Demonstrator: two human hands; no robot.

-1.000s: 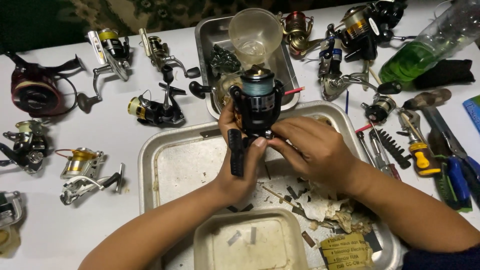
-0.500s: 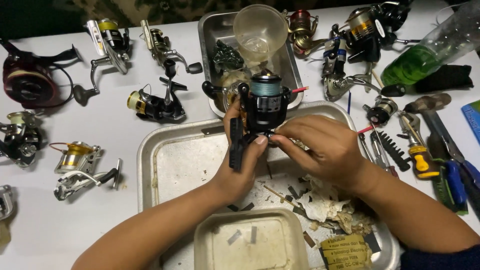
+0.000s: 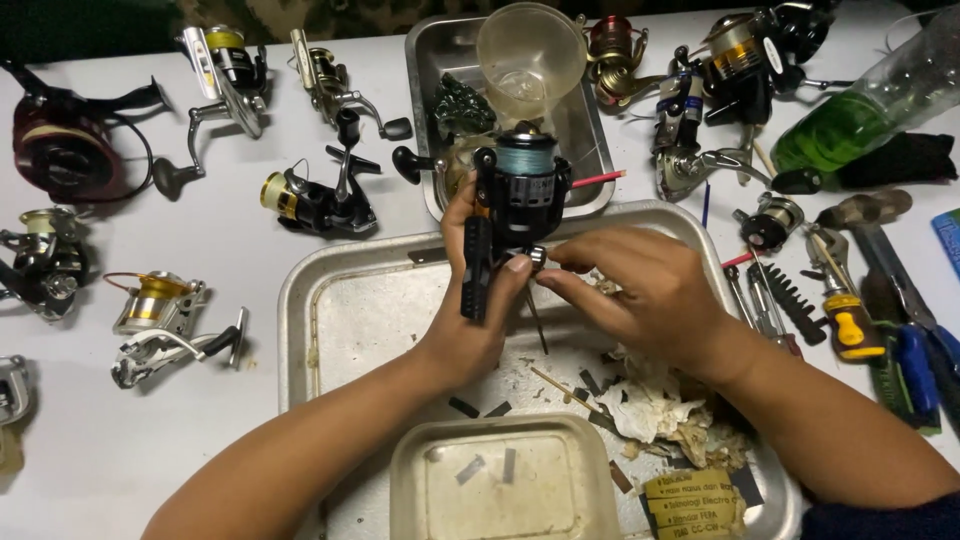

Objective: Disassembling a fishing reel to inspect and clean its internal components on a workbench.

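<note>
Now both hands — left hand (image 3: 470, 320) (gripping), right hand (image 3: 640, 295) — hold black reel (image 3: 520, 195).

The light is bright and comes from above. The white table (image 3: 300, 130) looks very bright, almost washed out. The big metal tray (image 3: 350, 300) shines with soft glare on its rim. The arms throw soft dark shadows down onto the tray and table. The top edge of the picture is dark. Most things look sharp, but the right hand (image 3: 640, 295) is a little blurry. Things at the edges bend a bit
</note>
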